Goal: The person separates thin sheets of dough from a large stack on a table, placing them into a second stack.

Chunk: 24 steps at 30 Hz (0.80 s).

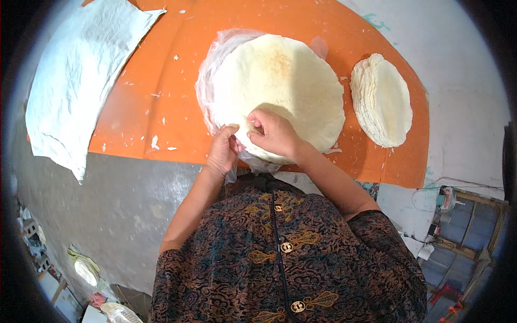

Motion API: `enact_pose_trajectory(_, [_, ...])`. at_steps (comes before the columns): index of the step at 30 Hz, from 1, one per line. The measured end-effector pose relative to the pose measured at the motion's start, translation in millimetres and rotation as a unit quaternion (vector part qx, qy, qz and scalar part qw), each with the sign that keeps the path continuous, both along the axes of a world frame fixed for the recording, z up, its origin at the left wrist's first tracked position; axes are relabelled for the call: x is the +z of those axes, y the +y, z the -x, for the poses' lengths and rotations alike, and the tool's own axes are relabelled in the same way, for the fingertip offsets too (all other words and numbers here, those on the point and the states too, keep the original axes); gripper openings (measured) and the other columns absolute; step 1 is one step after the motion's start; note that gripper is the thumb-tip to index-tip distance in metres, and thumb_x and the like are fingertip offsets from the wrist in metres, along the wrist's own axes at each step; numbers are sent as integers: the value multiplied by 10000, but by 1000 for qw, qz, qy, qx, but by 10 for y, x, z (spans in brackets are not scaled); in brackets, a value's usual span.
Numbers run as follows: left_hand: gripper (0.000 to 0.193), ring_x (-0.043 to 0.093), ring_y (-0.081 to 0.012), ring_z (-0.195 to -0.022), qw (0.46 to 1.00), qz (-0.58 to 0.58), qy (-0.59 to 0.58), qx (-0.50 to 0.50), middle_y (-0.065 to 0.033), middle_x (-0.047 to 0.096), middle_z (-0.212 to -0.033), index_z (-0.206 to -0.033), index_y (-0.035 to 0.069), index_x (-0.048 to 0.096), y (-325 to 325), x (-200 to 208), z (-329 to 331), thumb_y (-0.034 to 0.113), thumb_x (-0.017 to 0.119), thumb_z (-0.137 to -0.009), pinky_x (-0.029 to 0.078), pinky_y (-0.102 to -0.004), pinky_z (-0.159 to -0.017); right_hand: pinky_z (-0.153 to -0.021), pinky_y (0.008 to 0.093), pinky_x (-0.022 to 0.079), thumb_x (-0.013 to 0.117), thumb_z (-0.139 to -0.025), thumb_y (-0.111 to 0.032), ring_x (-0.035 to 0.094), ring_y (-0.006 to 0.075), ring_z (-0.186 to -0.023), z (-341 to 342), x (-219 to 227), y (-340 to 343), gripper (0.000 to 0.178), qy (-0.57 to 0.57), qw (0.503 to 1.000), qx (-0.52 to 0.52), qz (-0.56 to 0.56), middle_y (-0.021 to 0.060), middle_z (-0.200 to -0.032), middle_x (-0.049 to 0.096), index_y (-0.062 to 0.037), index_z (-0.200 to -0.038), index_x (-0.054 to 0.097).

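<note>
Head view: small pile [383, 101] seemed finished; our left hand [223, 148] and right hand [274, 132] pinched large stack [293, 83] by its edge, seemingly not separated yet.

A white cloth [81, 81] covers the left end of the orange bench [177, 107], one corner past the front edge. White flakes [155, 142] dot the bench. Below lies grey floor [134, 199]; rightward, a pale wall [463, 129] and wooden frame [455, 247].
</note>
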<state>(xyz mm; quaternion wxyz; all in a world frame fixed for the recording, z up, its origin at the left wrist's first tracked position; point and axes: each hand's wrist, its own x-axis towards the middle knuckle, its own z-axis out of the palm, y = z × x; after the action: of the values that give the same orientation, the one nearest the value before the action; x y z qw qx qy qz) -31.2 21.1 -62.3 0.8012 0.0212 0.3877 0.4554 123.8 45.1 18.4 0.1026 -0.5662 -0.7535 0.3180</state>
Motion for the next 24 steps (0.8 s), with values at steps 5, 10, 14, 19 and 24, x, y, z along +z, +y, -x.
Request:
enact_pose_trajectory(5, [200, 531, -64, -602, 999, -34, 35, -16, 12, 620, -809, -946, 122, 565, 36, 106, -49, 210, 691, -817, 408, -217, -473, -693, 423, 507, 579, -801, -144, 625, 349, -842, -20, -54, -120, 263, -36, 990, 38, -134, 171, -950, 637, -64, -1051, 598])
enact_pose_trajectory(10, [296, 598, -98, -721, 997, -23, 70, 18, -12, 656, -900, -1004, 111, 572, 54, 173, -183, 219, 748, -792, 458, -233, -554, -698, 402, 513, 560, -820, -91, 628, 340, -830, -118, -134, -122, 258, 72, 987, -58, -131, 176, -925, 646, -47, -1074, 578])
enact_pose_trajectory(14, [434, 621, -180, -833, 995, -37, 72, 58, -63, 649, -946, -1096, 31, 534, 77, 266, -284, 172, 777, -765, 516, -295, -706, -725, 412, 510, 534, -843, -119, 632, 345, -838, -133, -115, -62, 264, 121, 988, -91, -38, 190, -924, 648, -30, -1089, 568])
enact_pose_trajectory(19, [525, 611, -229, -907, 986, -10, 145, 86, -136, 621, -1024, -1140, -45, 480, 109, 147, -309, 164, 777, -760, 524, -338, -773, -772, 441, 491, 514, -861, -180, 626, 367, -847, 61, -24, -8, 282, -32, 996, -73, -42, 189, -898, 644, -20, -1087, 571])
enact_pose_trajectory(24, [573, 596, -246, -945, 983, 11, 160, 86, -155, 591, -1071, -1169, -51, 448, 132, 138, -315, 168, 775, -752, 526, -399, -785, -765, 350, 508, 596, -881, -190, 625, 193, -845, -532, -155, 324, 302, 415, 815, -271, 299, 95, -960, 655, 21, -1096, 611])
